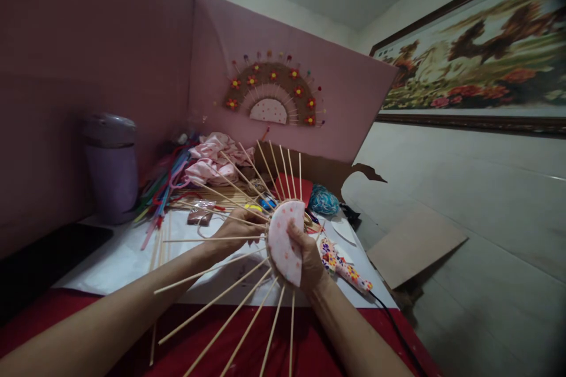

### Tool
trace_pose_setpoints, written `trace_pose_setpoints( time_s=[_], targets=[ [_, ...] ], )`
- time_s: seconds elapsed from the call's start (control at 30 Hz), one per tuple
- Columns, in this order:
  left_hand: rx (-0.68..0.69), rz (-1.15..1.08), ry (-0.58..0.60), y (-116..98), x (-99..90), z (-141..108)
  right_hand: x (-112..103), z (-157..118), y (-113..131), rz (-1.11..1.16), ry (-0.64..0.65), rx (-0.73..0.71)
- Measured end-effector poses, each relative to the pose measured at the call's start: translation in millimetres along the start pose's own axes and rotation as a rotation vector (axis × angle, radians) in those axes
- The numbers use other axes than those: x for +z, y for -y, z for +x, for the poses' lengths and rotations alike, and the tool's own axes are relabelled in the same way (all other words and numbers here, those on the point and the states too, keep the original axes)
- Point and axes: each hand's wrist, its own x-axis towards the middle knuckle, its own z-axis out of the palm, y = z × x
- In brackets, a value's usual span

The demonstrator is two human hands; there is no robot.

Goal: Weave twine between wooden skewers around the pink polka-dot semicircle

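Note:
My right hand (307, 254) grips a half-round piece (282, 247) covered in pale cloth with pink dots, its thumb lying over the front. Many thin wooden sticks (241, 306) fan out from the curved edge of that piece, up, left and down. At this edge, my left hand (244, 225) has its fingers closed around the base of a stick, partly hidden by the sticks in front. A glue gun (338, 264) with a flower pattern lies to the right of the right hand, its black cord running off the table.
A finished-looking fan decoration (269, 94) with flowers is pinned on the pink board (345, 100) behind. Crumpled pink cloth (216, 159), blue yarn (324, 199), coloured pipe cleaners (163, 182) and a lilac bin (111, 171) stand or lie around the white sheet (101, 262). A dark phone-like slab (53, 259) lies left.

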Motion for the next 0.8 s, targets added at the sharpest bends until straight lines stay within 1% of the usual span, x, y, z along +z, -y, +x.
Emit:
trace_pose_setpoints(
  time_s=[0.1,0.2,0.27,0.4,0.5,0.6,0.73,0.8],
  targets=[
    [0.007,-0.008,0.022,4,1.5,0,0,1,2,0.028,-0.015,-0.022],
    [-0.010,-0.005,0.069,5,5.7,-3,-4,2,5,0.039,-0.027,0.025],
    [-0.038,-0.002,0.097,4,8.7,-6,-6,3,5,0.046,-0.041,0.031],
    [-0.090,-0.047,0.129,1,11.4,-9,-7,5,6,0.054,-0.063,-0.013],
    [-0.095,-0.096,0.135,-1,10.9,-12,-5,4,7,0.040,-0.054,-0.023],
    [-0.097,-0.163,0.151,-1,11.1,-13,-6,4,8,0.033,-0.037,0.008],
    [-0.192,-0.293,0.118,1,12.4,-10,-16,8,6,0.009,-0.011,-0.017],
    [-0.205,-0.331,0.121,3,12.7,-9,-22,10,5,-0.031,0.005,-0.035]
  ],
)
